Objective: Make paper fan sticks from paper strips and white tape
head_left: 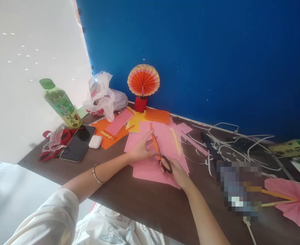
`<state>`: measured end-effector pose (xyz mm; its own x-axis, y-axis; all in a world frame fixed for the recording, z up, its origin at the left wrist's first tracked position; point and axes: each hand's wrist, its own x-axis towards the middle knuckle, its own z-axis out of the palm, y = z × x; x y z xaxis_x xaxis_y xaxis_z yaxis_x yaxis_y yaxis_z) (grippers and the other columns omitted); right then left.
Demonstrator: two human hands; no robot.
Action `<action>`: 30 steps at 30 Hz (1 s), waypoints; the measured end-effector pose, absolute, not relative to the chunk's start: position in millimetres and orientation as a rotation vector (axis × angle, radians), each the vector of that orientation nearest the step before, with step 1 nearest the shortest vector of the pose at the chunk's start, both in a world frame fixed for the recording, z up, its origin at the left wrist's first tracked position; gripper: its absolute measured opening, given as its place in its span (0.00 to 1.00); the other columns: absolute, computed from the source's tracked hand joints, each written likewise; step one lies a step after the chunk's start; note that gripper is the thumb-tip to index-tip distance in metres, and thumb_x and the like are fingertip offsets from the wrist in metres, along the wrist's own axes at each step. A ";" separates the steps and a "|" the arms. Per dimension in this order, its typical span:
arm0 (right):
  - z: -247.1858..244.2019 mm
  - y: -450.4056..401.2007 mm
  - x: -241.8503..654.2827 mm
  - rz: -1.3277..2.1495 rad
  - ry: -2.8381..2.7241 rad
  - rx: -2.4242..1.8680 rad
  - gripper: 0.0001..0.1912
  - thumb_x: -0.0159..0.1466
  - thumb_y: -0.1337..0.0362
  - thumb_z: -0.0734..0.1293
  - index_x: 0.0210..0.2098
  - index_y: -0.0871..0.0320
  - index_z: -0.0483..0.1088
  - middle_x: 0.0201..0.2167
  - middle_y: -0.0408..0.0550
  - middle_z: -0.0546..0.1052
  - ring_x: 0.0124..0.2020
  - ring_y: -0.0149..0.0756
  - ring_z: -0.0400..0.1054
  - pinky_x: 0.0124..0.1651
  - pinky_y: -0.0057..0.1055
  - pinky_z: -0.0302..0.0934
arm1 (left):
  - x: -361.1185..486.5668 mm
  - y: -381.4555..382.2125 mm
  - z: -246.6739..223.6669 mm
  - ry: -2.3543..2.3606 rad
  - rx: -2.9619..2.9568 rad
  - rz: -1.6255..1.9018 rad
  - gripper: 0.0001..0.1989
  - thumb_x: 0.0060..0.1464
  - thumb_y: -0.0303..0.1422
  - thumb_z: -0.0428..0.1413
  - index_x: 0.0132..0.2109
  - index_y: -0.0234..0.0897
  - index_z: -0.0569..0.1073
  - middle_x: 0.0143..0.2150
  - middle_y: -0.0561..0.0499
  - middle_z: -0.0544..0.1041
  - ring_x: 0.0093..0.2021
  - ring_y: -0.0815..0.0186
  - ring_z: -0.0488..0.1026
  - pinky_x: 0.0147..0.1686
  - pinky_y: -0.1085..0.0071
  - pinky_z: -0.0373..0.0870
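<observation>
My right hand (pixel 176 170) is closed around the dark handles of a pair of scissors (pixel 167 164). Its blades point away from me, alongside a narrow orange paper strip (pixel 155 142). My left hand (pixel 141 149) grips that strip, fingers at its far part and thumb lower down near the blades. Under both hands lie pink paper sheets (pixel 146 170), with a thin pale yellow strip (pixel 176 141) on top. Whether the blades are cutting the strip cannot be made out.
Behind are a folded pink piece with yellow ends (pixel 120 121), orange paper (pixel 157 116) and a round paper fan (pixel 143 81) on a red base. Left stand a green bottle (pixel 62 105), phone (pixel 78 143) and white case (pixel 95 142). Cables (pixel 252 144) and a pink fan (pixel 290 200) lie right.
</observation>
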<state>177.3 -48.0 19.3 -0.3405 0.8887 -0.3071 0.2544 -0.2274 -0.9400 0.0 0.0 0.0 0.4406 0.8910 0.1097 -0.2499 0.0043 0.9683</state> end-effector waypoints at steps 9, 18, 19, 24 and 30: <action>18.2 -48.6 177.1 1.571 -1.521 -1.402 0.20 0.59 0.47 0.60 0.25 0.58 0.63 0.17 0.41 0.64 0.23 0.30 0.56 0.29 0.29 0.50 | -0.4 -0.1 0.6 0.693 1.289 1.010 0.48 0.41 0.29 0.63 0.64 0.54 0.45 0.66 0.46 0.44 0.63 0.49 0.49 0.49 0.57 0.69; 15.9 -47.6 177.8 1.567 -1.559 -1.394 0.20 0.59 0.47 0.60 0.24 0.58 0.62 0.18 0.40 0.64 0.23 0.30 0.56 0.30 0.29 0.49 | 0.2 1.0 -2.2 0.701 1.273 1.012 0.49 0.40 0.30 0.63 0.64 0.54 0.45 0.66 0.45 0.46 0.63 0.48 0.50 0.46 0.58 0.71; 16.0 -47.6 177.6 1.563 -1.564 -1.397 0.20 0.59 0.47 0.60 0.24 0.58 0.62 0.18 0.40 0.64 0.23 0.30 0.56 0.30 0.29 0.49 | 0.3 1.1 -2.4 0.702 1.275 1.015 0.49 0.40 0.29 0.63 0.63 0.54 0.45 0.66 0.45 0.46 0.63 0.48 0.50 0.47 0.58 0.70; 17.4 -47.7 176.5 1.554 -1.573 -1.402 0.20 0.59 0.47 0.59 0.24 0.58 0.62 0.18 0.40 0.64 0.23 0.30 0.56 0.29 0.28 0.49 | 0.6 0.9 -2.8 0.700 1.281 1.018 0.48 0.41 0.28 0.63 0.64 0.53 0.45 0.65 0.44 0.48 0.63 0.48 0.49 0.47 0.59 0.71; 17.3 -47.8 176.8 1.549 -1.564 -1.414 0.20 0.59 0.47 0.60 0.24 0.58 0.62 0.18 0.40 0.64 0.23 0.30 0.56 0.29 0.28 0.49 | 1.0 0.5 -2.4 0.680 1.257 1.023 0.48 0.41 0.28 0.63 0.64 0.53 0.45 0.66 0.45 0.45 0.63 0.47 0.49 0.43 0.62 0.73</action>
